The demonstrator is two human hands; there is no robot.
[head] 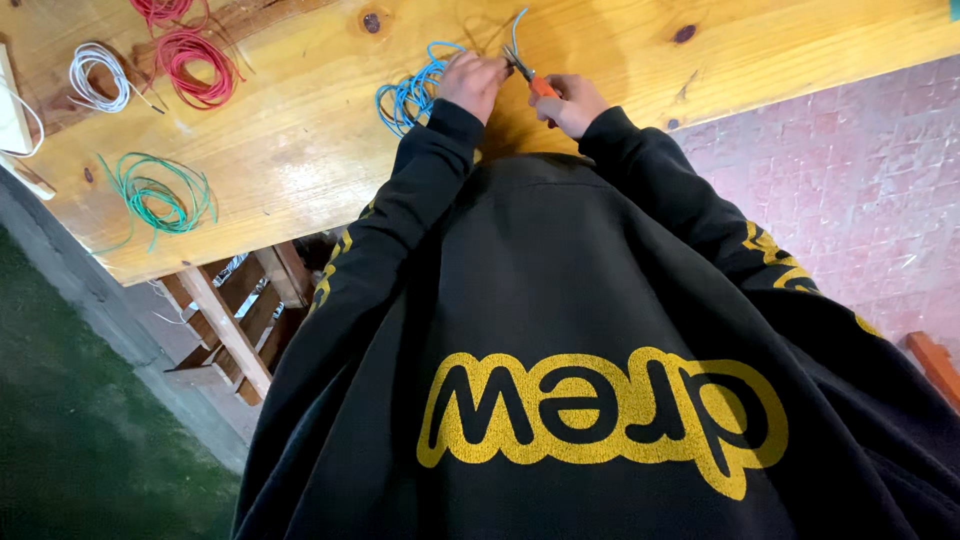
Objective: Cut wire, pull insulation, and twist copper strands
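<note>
My left hand is closed around a blue wire that runs from a loose blue wire coil lying on the wooden table. My right hand grips orange-handled pliers, whose metal jaws meet the blue wire just beyond my left fingers. Both hands sit close together above the table's near edge. My black sleeves and sweatshirt fill the lower frame.
On the table lie a green wire coil, a red wire coil and a white wire coil. A wooden frame stands under the table. Green floor lies at left, reddish tiled floor at right.
</note>
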